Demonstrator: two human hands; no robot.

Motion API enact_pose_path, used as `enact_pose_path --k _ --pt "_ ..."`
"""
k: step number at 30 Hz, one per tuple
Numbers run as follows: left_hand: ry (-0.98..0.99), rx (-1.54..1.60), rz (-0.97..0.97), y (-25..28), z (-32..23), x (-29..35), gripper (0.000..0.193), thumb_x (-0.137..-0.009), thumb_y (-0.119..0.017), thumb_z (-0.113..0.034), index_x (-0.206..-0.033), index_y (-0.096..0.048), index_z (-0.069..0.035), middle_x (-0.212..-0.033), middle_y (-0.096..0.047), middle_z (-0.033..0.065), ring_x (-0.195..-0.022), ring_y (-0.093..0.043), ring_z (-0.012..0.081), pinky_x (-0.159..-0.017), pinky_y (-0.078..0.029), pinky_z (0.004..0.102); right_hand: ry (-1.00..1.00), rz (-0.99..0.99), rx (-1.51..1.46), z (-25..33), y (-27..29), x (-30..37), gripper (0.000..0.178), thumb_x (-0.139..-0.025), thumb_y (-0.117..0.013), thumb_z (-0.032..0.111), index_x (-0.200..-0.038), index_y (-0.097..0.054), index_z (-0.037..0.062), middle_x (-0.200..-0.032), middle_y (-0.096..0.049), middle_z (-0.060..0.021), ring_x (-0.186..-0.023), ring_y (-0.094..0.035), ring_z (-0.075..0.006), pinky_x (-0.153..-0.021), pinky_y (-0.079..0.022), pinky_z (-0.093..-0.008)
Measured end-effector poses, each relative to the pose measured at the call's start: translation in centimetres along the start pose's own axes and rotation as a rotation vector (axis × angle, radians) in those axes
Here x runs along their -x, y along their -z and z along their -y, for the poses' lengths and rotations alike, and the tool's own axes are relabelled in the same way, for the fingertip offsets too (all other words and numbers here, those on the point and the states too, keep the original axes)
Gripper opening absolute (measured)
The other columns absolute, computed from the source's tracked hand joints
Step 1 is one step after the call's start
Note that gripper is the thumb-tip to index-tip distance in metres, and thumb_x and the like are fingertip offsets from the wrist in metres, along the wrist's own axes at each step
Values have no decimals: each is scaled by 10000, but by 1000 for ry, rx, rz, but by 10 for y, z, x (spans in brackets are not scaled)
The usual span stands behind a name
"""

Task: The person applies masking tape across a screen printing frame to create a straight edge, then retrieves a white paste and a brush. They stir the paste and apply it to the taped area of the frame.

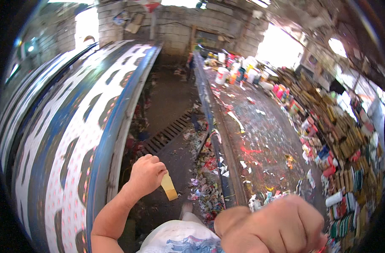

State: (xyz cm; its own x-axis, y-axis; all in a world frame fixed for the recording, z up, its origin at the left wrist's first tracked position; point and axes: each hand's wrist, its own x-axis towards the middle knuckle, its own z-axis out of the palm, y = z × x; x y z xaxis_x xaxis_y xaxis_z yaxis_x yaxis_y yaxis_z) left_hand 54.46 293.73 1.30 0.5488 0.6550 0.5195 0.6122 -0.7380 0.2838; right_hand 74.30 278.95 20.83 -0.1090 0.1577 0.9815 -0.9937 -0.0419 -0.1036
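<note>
Over the aisle, left of my body, my left hand (147,173) pinches a short yellow strip (167,184) that looks like tape. The strip hangs down from the fingertips, its lower end darker orange. Close to the camera at the lower right is my right hand (281,225), slightly blurred, with its fingers curled in. What it holds, if anything, is hidden by the fingers. To the left of my left hand runs a long table (103,168) with a blue edge, carrying white printed fabric pieces (68,189) with dark cut-out shapes between them.
A paint-stained table (264,126) on the right bears paper scraps and, toward the back, several paint containers (221,76). Stacked wooden-looking frames (348,139) line its far right side. A slotted drain grate (169,133) crosses the aisle floor, with scraps (205,189) heaped beside it.
</note>
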Motion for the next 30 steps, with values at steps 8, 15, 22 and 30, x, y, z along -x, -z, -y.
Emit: enact_pose_path --k 8,15,22,30 --pt "-20 -14 8 -89 117 -188 96 -826 -862 -148 -800 -781 -104 -833 -664 55 -906 -671 287 -846 -560 434 272 -375 333 133 257 28 317 -1080 -676 285 -841 -613 87 -528 -437 24 -443 -390 -105 -647 -539 -379" --pt "16 -60 20 -126 228 -329 72 -827 -857 -140 -813 -795 -105 -847 -682 53 -922 -677 288 -863 -560 436 -239 -560 610 179 466 50 279 -1060 -739 325 -952 -706 69 -660 -570 26 -590 -504 -76 -691 -498 -344" --pt "-182 84 134 -204 333 -444 89 -771 -848 -81 -779 -760 -93 -810 -646 64 -881 -660 308 -810 -551 451 -754 -1131 1550 215 624 175 229 -966 -836 28 -1176 -745 15 -821 -619 53 -671 -510 1 -592 -419 -228" --pt "-549 326 344 -270 397 -575 129 -762 -855 -78 -760 -726 -89 -776 -612 75 -826 -632 319 -754 -514 454 -991 -1465 1772 223 674 237 305 -945 -828 22 -1241 -756 40 -780 -605 37 -712 -537 -50 -659 -472 -288"
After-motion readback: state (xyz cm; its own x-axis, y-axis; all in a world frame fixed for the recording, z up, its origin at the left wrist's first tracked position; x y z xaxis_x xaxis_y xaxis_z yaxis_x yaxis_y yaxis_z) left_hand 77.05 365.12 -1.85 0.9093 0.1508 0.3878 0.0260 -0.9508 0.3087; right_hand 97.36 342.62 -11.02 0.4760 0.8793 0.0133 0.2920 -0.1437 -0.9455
